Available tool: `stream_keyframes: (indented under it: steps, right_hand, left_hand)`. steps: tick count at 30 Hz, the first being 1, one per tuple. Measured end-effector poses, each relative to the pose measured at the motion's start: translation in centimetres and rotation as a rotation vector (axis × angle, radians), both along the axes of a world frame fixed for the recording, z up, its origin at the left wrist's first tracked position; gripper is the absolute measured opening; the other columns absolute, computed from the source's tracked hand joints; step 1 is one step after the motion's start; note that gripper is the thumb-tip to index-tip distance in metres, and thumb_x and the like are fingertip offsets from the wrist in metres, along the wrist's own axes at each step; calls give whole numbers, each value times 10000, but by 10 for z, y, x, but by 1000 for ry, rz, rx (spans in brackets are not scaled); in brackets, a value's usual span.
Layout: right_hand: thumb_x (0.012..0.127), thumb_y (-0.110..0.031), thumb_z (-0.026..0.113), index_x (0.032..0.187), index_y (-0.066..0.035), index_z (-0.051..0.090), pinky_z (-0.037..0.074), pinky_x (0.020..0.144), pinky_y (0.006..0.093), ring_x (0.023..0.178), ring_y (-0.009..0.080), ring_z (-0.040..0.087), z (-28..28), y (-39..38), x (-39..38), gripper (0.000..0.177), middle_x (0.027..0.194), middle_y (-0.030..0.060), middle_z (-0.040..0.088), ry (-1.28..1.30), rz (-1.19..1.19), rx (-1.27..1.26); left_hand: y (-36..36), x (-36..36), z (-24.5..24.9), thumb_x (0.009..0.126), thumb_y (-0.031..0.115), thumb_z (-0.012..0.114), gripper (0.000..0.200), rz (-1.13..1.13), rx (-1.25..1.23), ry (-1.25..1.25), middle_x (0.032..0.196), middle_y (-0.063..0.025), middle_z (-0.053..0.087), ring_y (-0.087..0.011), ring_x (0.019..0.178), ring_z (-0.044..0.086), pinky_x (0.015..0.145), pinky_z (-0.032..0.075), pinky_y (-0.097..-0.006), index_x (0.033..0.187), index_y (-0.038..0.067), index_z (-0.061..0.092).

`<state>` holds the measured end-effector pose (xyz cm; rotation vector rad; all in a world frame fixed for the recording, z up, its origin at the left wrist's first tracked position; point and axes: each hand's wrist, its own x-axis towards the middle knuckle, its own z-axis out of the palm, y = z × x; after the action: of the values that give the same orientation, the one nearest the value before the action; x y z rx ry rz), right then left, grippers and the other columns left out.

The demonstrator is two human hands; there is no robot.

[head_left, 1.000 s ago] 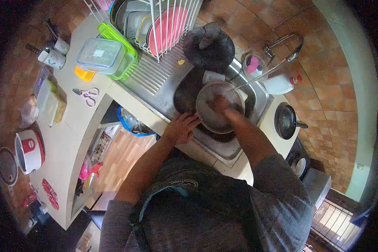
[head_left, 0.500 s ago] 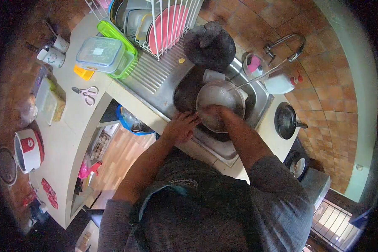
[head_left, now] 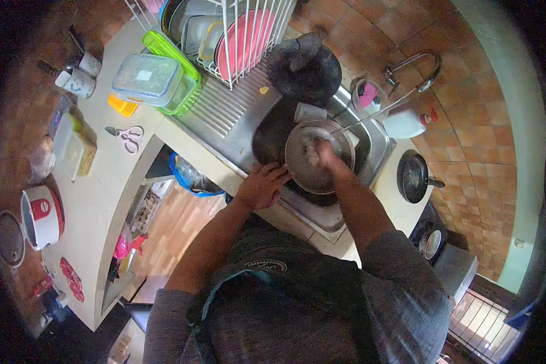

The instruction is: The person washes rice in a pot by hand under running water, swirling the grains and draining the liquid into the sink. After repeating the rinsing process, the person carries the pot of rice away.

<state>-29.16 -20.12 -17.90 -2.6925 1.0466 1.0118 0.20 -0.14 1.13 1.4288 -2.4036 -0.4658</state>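
Note:
A round metal bowl (head_left: 297, 161) sits in the steel sink (head_left: 377, 159), with water running into it from the tap (head_left: 432, 79). My left hand (head_left: 264, 184) is at the bowl's near left rim, its fingertips on the edge and the thumb side hidden. Inside the bowl, my right hand (head_left: 327, 155) has its fingers curled against the inner surface. Something pale shows by those fingers, too blurred to name. A white cup (head_left: 309, 111) lies in the sink behind the bowl, and a dark wok (head_left: 303, 70) stands at the sink's back edge.
A dish rack (head_left: 227, 36) with plates stands on the drainboard's far side. Stacked plastic containers (head_left: 145, 77) and scissors (head_left: 127, 137) lie on the left counter. Right of the sink are a soap bottle (head_left: 404, 124), a frying pan (head_left: 413, 176) and a tub with a pink sponge (head_left: 367, 94).
My right hand has moved up and right inside the bowl, toward its middle. My left hand stays by the rim, almost unmoved. The water keeps running.

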Motion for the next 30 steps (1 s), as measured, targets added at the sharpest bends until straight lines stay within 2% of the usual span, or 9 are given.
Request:
stream_keyframes:
  steps: [2, 3, 5, 6, 8, 9, 12, 20, 30]
  right_hand:
    - [974, -249, 519, 1424, -38, 493, 445, 1023, 457, 1176, 334, 585, -185, -57, -67, 498, 1322, 160, 620, -607, -554, -137]
    - [974, -249, 519, 1424, -38, 493, 445, 1023, 457, 1176, 334, 585, -147, -37, -54, 498, 1322, 160, 620, -606, -552, -135]
    - [969, -304, 523, 1450, -52, 480, 444, 979, 530, 1129, 406, 585, -57, -32, 17, 545, 1339, 189, 601, -301, -669, -18]
    - [969, -304, 523, 1450, -52, 480, 444, 979, 530, 1129, 406, 585, -86, -29, -12, 545, 1339, 189, 601, -300, -671, -17]
    - [969, -372, 513, 1441, -40, 496, 423, 976, 591, 1146, 433, 571, -160, -33, 13, 577, 1360, 204, 587, -511, -649, -356]
    - [969, -372, 513, 1441, -40, 496, 423, 976, 591, 1146, 433, 571, -155, -33, 15, 577, 1360, 204, 587, -513, -652, -357]
    - [980, -371, 502, 1436, -48, 504, 444, 948, 563, 1125, 409, 584, -147, -15, 50, 559, 1357, 197, 590, -560, -721, -143]
    - [1008, -370, 474, 1422, -70, 525, 499, 873, 488, 1069, 345, 618, -88, 45, 7, 514, 1349, 176, 601, -652, -871, 434]
    - [1044, -367, 439, 1404, -96, 552, 568, 778, 395, 999, 264, 661, -7, 35, -25, 465, 1339, 150, 613, -732, -974, 1183]
  left_hand:
    - [1, -1, -3, 805, 313, 705, 735, -2, 7, -9, 1526, -62, 466, -302, 1354, 444, 1094, 368, -532, 1493, 217, 464]
    - [1, -1, -3, 803, 306, 710, 740, -6, 13, -19, 1525, -62, 467, -302, 1355, 443, 1091, 370, -531, 1494, 217, 462]
    - [0, -1, -2, 799, 307, 712, 743, -4, 11, -21, 1521, -63, 470, -303, 1357, 442, 1089, 372, -528, 1493, 216, 464]
    - [1, -1, -2, 795, 308, 715, 746, -4, 7, -24, 1518, -64, 473, -305, 1359, 441, 1087, 374, -525, 1493, 216, 465]
    - [0, 0, -3, 797, 309, 706, 742, -7, -1, -12, 1516, -65, 475, -308, 1361, 439, 1088, 375, -528, 1492, 215, 466]
    - [-1, 0, -3, 798, 309, 697, 737, -8, -11, 1, 1513, -67, 477, -312, 1363, 437, 1089, 375, -531, 1491, 213, 466]
    - [0, 0, 0, 804, 301, 680, 723, -5, 37, 11, 1509, -71, 480, -318, 1367, 433, 1097, 370, -537, 1489, 211, 467]
    - [1, -1, -16, 795, 373, 717, 798, -18, 45, -41, 1562, -63, 423, -352, 1381, 415, 1124, 329, -597, 1528, 261, 422]
    - [0, 0, -9, 792, 363, 721, 808, -17, 41, -62, 1571, -58, 404, -340, 1397, 397, 1114, 366, -583, 1533, 259, 414]
